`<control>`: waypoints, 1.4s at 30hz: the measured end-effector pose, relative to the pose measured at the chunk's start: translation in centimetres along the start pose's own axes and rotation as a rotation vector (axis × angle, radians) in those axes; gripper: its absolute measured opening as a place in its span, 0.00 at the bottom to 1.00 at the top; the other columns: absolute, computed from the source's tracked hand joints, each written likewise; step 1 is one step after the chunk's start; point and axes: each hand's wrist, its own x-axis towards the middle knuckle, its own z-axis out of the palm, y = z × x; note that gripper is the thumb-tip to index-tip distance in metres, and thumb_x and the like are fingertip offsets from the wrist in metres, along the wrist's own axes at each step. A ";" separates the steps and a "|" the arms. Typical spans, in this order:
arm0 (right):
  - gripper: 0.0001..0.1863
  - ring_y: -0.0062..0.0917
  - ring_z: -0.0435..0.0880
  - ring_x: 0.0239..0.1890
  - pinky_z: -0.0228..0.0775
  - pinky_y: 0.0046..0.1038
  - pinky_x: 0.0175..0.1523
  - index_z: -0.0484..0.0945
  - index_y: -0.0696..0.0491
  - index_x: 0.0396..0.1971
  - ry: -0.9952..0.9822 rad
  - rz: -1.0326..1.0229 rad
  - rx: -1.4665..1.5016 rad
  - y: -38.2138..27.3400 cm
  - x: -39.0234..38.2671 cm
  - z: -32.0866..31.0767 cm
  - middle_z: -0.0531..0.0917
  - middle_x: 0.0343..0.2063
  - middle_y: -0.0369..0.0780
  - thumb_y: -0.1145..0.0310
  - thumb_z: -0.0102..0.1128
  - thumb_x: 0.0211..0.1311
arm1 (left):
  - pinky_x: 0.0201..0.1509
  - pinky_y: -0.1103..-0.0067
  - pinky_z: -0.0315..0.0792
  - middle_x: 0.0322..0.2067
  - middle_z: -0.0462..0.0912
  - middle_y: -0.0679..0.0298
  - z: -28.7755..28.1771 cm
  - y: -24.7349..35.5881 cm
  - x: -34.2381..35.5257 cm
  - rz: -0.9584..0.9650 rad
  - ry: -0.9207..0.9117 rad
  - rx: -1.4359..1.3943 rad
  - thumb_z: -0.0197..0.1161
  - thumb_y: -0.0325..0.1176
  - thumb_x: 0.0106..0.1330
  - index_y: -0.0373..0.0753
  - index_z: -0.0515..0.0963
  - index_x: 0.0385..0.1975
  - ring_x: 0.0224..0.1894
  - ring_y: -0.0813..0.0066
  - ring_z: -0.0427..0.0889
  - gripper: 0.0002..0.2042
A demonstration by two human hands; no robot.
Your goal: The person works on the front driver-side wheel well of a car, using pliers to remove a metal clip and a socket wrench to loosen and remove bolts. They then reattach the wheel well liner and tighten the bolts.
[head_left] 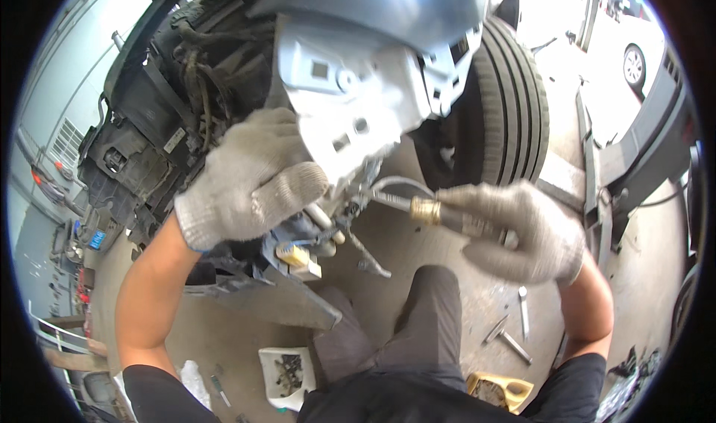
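My left hand (246, 184), in a pale knit glove, lies at the left edge of a silvery-white metal body panel (328, 117) on a partly dismantled car. Its thumb reaches across the lower edge, and the panel hides some fingertips. My right hand (526, 233), gloved too, is wrapped round the dark handle of a screwdriver (425, 211) with a tan collar. The metal shaft points left, and its tip meets the cluttered area under the panel, where the contact is hard to make out. Wires and a yellow-and-white part (294, 256) hang below the left hand.
A tyre (514, 102) stands right of the panel, and a grey lift post (641, 139) rises beyond it. A hammer (509, 339) and a wrench (523, 312) lie on the floor. A white tray (266, 374) and a yellow container (514, 388) flank my legs.
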 end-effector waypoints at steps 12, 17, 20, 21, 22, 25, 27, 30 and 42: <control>0.37 0.41 0.90 0.36 0.82 0.35 0.44 0.63 0.55 0.69 0.023 0.222 0.162 -3.1 -3.4 5.6 0.86 0.39 0.51 0.64 0.65 0.60 | 0.42 0.79 0.76 0.42 0.81 0.58 12.4 12.3 -6.3 -0.325 0.202 -0.919 0.63 0.33 0.65 0.32 0.77 0.52 0.41 0.74 0.82 0.18; 0.35 0.32 0.89 0.37 0.80 0.32 0.45 0.67 0.55 0.68 -0.049 0.404 0.203 -2.1 -2.6 4.4 0.86 0.36 0.49 0.66 0.64 0.60 | 0.54 0.79 0.73 0.48 0.77 0.65 17.1 10.2 -2.5 -0.543 0.471 -1.906 0.64 0.46 0.71 0.33 0.69 0.62 0.48 0.79 0.77 0.28; 0.32 0.30 0.89 0.36 0.80 0.32 0.46 0.70 0.56 0.66 0.026 0.413 0.237 -2.0 -3.3 6.0 0.87 0.38 0.46 0.67 0.65 0.60 | 0.54 0.80 0.72 0.46 0.76 0.65 17.2 8.7 -0.4 -0.493 0.410 -2.048 0.63 0.49 0.71 0.33 0.71 0.61 0.47 0.79 0.76 0.28; 0.32 0.30 0.89 0.36 0.80 0.32 0.46 0.71 0.56 0.65 0.052 0.437 0.319 -1.7 -3.6 6.4 0.87 0.39 0.46 0.66 0.65 0.60 | 0.53 0.80 0.72 0.45 0.77 0.66 17.2 8.3 -0.1 -0.480 0.355 -2.084 0.63 0.50 0.70 0.33 0.71 0.61 0.47 0.79 0.75 0.29; 0.31 0.29 0.89 0.36 0.80 0.32 0.46 0.72 0.56 0.64 0.078 0.465 0.400 -1.0 -4.1 6.8 0.87 0.39 0.46 0.66 0.66 0.60 | 0.52 0.79 0.72 0.44 0.77 0.65 17.7 8.8 -0.4 -0.532 0.346 -2.077 0.59 0.51 0.72 0.32 0.73 0.59 0.47 0.78 0.75 0.28; 0.30 0.27 0.88 0.35 0.80 0.30 0.44 0.75 0.57 0.61 0.131 0.586 0.661 -0.2 -4.5 7.6 0.86 0.38 0.44 0.65 0.68 0.59 | 0.56 0.76 0.71 0.44 0.79 0.61 17.8 8.8 1.3 -0.477 0.432 -1.767 0.53 0.49 0.75 0.31 0.74 0.58 0.49 0.75 0.75 0.25; 0.29 0.25 0.87 0.33 0.79 0.28 0.41 0.76 0.57 0.60 0.139 0.649 0.785 -0.6 -4.5 8.1 0.85 0.37 0.44 0.66 0.69 0.58 | 0.58 0.74 0.76 0.48 0.82 0.51 18.4 9.9 1.7 -0.456 0.750 -2.041 0.48 0.30 0.74 0.30 0.76 0.58 0.52 0.67 0.80 0.18; 0.29 0.22 0.86 0.29 0.79 0.26 0.36 0.76 0.58 0.58 0.192 0.641 0.699 -1.3 -4.2 8.3 0.85 0.34 0.43 0.67 0.69 0.56 | 0.48 0.79 0.81 0.43 0.83 0.51 18.4 10.4 2.2 -0.480 0.856 -2.072 0.48 0.25 0.70 0.31 0.78 0.53 0.47 0.66 0.83 0.16; 0.20 0.24 0.85 0.25 0.77 0.27 0.31 0.80 0.57 0.50 0.150 0.521 0.281 -2.5 -3.5 7.7 0.86 0.28 0.39 0.67 0.67 0.58 | 0.32 0.80 0.71 0.22 0.76 0.59 16.5 10.7 2.2 -0.916 0.768 -2.047 0.47 0.22 0.61 0.30 0.78 0.38 0.25 0.74 0.74 0.12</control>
